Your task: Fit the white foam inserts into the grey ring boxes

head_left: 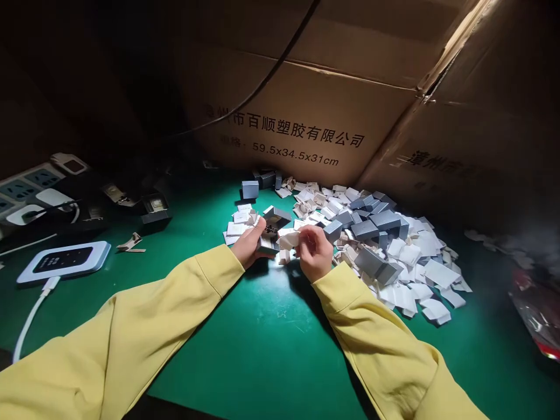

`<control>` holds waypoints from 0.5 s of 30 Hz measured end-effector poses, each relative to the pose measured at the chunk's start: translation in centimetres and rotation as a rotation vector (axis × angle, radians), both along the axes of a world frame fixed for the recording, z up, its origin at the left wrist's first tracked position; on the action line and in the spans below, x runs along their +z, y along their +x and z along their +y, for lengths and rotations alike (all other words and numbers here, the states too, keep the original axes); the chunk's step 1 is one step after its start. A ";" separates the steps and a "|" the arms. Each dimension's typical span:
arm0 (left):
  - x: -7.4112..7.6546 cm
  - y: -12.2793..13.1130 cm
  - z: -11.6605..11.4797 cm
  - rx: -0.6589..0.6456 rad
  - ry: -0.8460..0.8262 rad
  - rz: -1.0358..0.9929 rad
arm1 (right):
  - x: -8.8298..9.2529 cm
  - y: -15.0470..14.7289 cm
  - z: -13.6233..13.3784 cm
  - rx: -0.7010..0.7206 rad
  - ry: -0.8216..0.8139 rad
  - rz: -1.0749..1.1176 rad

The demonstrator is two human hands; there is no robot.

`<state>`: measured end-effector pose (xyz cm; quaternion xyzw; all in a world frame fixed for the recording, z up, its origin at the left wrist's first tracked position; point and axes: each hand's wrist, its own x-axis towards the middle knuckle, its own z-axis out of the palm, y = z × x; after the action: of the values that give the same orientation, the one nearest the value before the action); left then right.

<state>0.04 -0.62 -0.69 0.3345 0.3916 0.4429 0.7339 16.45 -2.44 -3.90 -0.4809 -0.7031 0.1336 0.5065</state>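
Observation:
My left hand (248, 245) is closed around a small grey box (272, 228) with its lid tipped open, held just above the green table (262, 344). Beside it, my right hand (313, 252) pinches a folded white card piece (289, 238) against the box's open side. Both arms wear yellow sleeves. A big heap of white card pieces and grey boxes (385, 245) lies just right of my hands. A short stack of flat white cards (238, 224) sits behind my left hand.
Large cardboard cartons (315, 116) wall the back and right. At the left are a power strip (21, 189), a white device with a cable (65, 261), an open dark box (155, 211) and a card scrap (131, 242). A plastic bag (538, 315) lies far right.

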 end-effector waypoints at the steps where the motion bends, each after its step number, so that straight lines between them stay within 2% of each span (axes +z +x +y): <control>1: -0.1 0.0 0.1 -0.034 -0.019 0.008 | 0.0 0.0 -0.1 -0.014 -0.008 0.032; 3: -0.3 -0.1 0.1 -0.103 -0.030 0.025 | 0.2 -0.2 -0.3 -0.070 -0.020 0.133; 6: -0.5 -0.1 0.1 -0.173 0.002 0.064 | 0.4 -0.4 -0.7 -0.039 -0.028 0.165; 15: 0.1 0.2 -0.1 -0.156 -0.020 0.108 | 1.1 -0.7 -1.1 0.008 0.022 0.108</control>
<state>0.26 -0.73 -0.57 0.3800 0.4077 0.3617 0.7474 15.79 -3.51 -2.75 -0.4645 -0.6779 0.1536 0.5486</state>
